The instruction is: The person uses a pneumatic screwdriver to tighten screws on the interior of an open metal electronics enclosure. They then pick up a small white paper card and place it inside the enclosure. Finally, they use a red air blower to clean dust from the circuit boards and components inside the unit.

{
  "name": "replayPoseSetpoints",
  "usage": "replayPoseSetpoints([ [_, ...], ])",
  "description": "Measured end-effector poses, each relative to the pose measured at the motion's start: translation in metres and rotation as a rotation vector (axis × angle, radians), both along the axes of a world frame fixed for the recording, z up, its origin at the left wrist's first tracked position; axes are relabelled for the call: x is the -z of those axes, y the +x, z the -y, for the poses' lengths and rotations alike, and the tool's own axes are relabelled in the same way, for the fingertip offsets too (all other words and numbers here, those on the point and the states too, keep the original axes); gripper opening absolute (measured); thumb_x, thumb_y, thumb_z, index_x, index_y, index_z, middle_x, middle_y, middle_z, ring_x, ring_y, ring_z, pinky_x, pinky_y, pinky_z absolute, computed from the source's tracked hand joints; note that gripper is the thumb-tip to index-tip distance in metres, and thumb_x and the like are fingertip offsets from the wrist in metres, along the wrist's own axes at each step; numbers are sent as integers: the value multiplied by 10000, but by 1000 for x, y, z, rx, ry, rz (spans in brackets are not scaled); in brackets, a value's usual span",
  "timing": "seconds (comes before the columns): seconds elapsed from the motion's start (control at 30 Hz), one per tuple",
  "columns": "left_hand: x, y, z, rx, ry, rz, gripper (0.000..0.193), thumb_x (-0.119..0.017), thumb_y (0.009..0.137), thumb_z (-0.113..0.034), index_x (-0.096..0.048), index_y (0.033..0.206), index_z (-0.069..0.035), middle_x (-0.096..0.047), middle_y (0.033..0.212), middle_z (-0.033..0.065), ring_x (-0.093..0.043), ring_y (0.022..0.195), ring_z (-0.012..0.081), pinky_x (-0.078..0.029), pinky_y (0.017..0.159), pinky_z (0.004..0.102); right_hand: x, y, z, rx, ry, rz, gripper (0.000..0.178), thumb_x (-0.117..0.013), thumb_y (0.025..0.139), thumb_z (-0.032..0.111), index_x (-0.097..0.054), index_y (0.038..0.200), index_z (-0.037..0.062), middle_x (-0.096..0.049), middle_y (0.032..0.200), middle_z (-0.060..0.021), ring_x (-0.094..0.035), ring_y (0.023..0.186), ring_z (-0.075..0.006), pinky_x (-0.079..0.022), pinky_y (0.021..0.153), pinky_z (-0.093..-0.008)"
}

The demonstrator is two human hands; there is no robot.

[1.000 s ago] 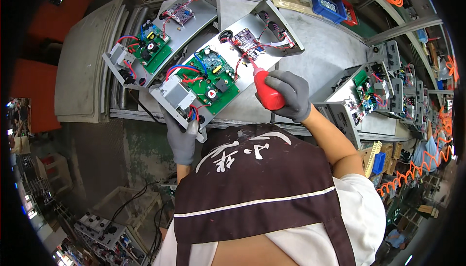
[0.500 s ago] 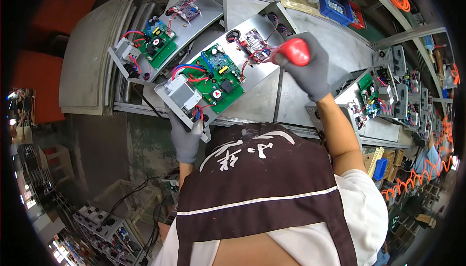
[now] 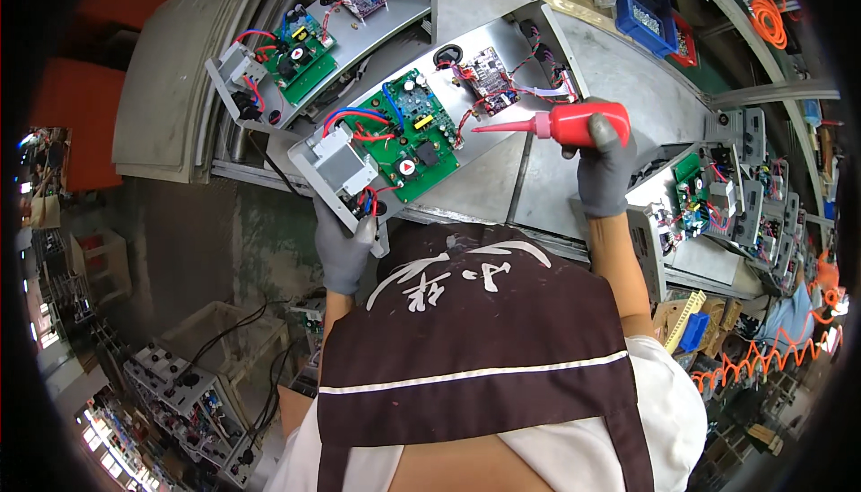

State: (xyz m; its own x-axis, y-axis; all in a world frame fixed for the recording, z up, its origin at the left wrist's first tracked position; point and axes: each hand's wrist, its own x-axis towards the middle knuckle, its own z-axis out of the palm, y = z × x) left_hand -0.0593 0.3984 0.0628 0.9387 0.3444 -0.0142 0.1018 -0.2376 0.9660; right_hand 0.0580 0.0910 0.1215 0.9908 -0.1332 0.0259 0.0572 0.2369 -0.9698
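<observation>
In front of me a grey metal chassis (image 3: 511, 36) lies slanted on the bench, its large green circuit board (image 3: 439, 165) and a smaller board (image 3: 491, 84) facing up with red and blue wires. My left hand (image 3: 343, 252), in a grey glove, grips the chassis at its near left end; some fingers are hidden beneath. My right hand (image 3: 605, 178), also gloved, is closed around a red squeeze bottle (image 3: 571, 122) with a long thin nozzle. The bottle lies level over the chassis's right side, its nozzle pointing left, the tip near the green board's right edge.
Another open chassis (image 3: 395, 17) with boards sits behind to the left. More units (image 3: 691, 191) stand in a row at the right. A blue bin (image 3: 644, 21) of small parts is at the back right. Stacked flat panels (image 3: 170, 70) lean at the left; orange coiled hose (image 3: 762, 357) hangs right.
My right hand has moved right and slightly down, and the bottle has turned from end-on to sideways, its nozzle now pointing left. My left hand stays on the chassis. The view has shifted slightly.
</observation>
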Motion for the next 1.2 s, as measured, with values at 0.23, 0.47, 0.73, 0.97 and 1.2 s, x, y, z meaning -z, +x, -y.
replayPoseSetpoints([
  [0.23,-1,11,-7,-5,-171,-27,694,-591,733,-83,-290,1352,6,-502,1181,110,-509,1034,175,-416,892,309,36,-37,-3,33,-216,110,454,-763,704,170,-505,1032,-9,-609,970,-131,-597,822,-169,-503,713,-283],
  [0.47,10,66,-51,-105,-401,-207,339,-535,842,-214,-519,1124,-26,-550,922,18,-527,799,98,-443,709,250,55,-34,-25,-35,-541,473,537,-810,645,148,-490,1062,33,-602,1015,-157,-622,892,-245,-513,760,-317],
  [0.73,33,77,-71,-163,-414,-220,276,-534,844,-263,-590,965,-22,-558,781,9,-518,633,91,-424,555,233,68,-14,-40,-89,-600,630,549,-808,631,101,-488,1073,50,-596,1027,-172,-622,900,-264,-514,751,-323],
  [0.97,45,76,-83,-130,-407,-233,257,-538,848,-255,-575,971,-32,-539,787,-6,-507,677,75,-420,601,236,70,-5,-49,-77,-624,666,541,-809,639,135,-489,1066,44,-611,991,-168,-633,867,-278,-522,729,-339],
  [1.2,31,74,-70,-143,-367,-185,275,-528,860,-258,-569,1010,-31,-555,816,6,-517,692,80,-423,616,229,72,-5,-47,53,-681,686,530,-818,627,210,-500,1028,72,-609,885,-122,-629,727,-266,-514,606,-328],
])
